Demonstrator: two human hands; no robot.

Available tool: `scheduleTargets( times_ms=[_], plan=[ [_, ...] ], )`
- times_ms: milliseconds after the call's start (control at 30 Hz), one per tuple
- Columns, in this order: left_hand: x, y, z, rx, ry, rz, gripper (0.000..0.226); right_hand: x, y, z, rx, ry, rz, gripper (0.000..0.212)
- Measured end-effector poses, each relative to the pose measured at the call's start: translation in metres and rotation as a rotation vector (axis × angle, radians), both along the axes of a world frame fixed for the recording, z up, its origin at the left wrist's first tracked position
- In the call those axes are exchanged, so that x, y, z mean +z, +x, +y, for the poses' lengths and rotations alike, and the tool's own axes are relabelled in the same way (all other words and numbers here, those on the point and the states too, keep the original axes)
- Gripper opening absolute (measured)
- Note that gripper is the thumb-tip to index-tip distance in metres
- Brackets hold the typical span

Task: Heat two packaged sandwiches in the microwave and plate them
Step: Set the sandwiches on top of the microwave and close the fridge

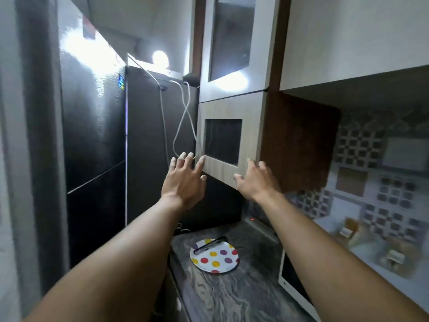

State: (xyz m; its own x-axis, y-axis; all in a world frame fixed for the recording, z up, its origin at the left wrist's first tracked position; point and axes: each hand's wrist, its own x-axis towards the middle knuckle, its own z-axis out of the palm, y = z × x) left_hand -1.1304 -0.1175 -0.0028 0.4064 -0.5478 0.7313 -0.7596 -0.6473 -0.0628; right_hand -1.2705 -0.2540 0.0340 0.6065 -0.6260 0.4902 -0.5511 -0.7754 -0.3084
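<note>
Head view: left hand raised, fingers spread, tips touching the left edge of the wall cabinet door. Right hand at the door's lower right corner, thumb under the bottom edge, fingers up along the side; gripping or not, cannot tell. Polka-dot plate sits on the countertop near its back left corner, black tongs lying in it. White microwave at the countertop's right edge. Packs further right, too blurred to name.

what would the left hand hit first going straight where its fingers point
Probably the lower left edge of the pale wood-grain cabinet door with a dark window; the left hand looks nearly on it, depth unclear.
</note>
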Motion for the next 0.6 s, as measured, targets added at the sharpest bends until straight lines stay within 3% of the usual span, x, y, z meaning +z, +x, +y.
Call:
scheduleTargets(
  times_ms=[367, 600],
  plan=[
    [0.008, 0.079, 0.128, 0.37, -0.032, -0.112, 0.063, -0.003, 0.125, 0.089, 0.364, 0.047, -0.037, 0.069],
    [0.007, 0.12, 0.196, 0.599, -0.082, -0.087, 0.074, -0.003, 0.197, 0.142, 0.596, 0.038, -0.018, 0.073]
  ],
)
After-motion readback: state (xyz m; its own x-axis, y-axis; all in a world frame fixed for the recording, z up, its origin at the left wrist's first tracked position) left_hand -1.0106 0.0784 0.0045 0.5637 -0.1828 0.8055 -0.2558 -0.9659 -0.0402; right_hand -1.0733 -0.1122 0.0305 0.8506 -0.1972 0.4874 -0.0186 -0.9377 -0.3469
